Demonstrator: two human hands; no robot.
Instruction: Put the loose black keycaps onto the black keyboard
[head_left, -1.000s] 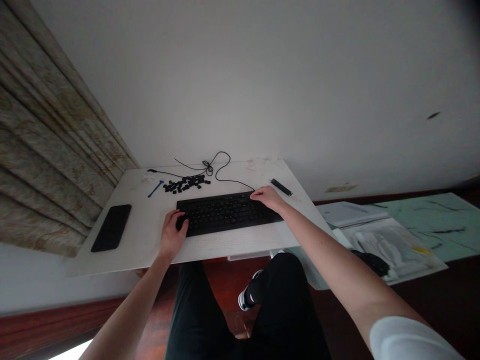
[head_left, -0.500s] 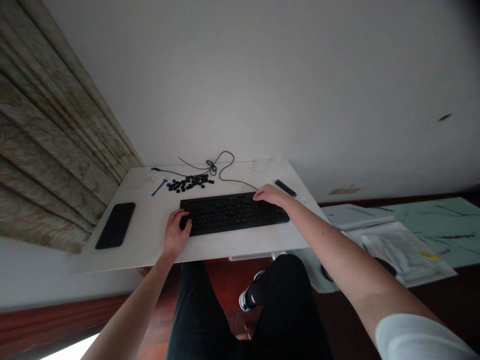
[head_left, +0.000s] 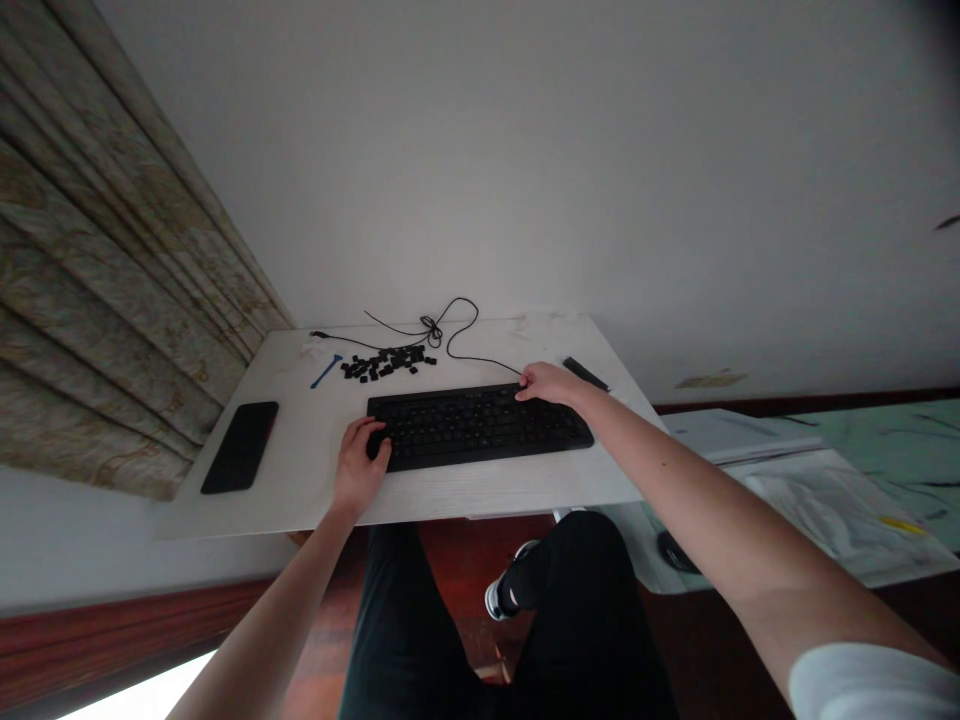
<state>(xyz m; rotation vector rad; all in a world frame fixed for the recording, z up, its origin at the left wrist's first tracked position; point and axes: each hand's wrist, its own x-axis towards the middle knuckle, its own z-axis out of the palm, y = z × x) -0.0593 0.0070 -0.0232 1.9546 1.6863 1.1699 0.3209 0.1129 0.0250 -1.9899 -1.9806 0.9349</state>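
My left hand (head_left: 362, 465) lay curled at the near left corner of the black plastic keyboard (head_left: 480, 428), and I could not tell whether it held anything. My right hand (head_left: 551, 383) rested open on the keyboard's far right edge. Both were over the white wood-grain desk (head_left: 450, 500). Beyond lay loose black keycaps (head_left: 386, 365), a slim blue pry tool (head_left: 326, 371) and a looped thin black cable (head_left: 457, 325).
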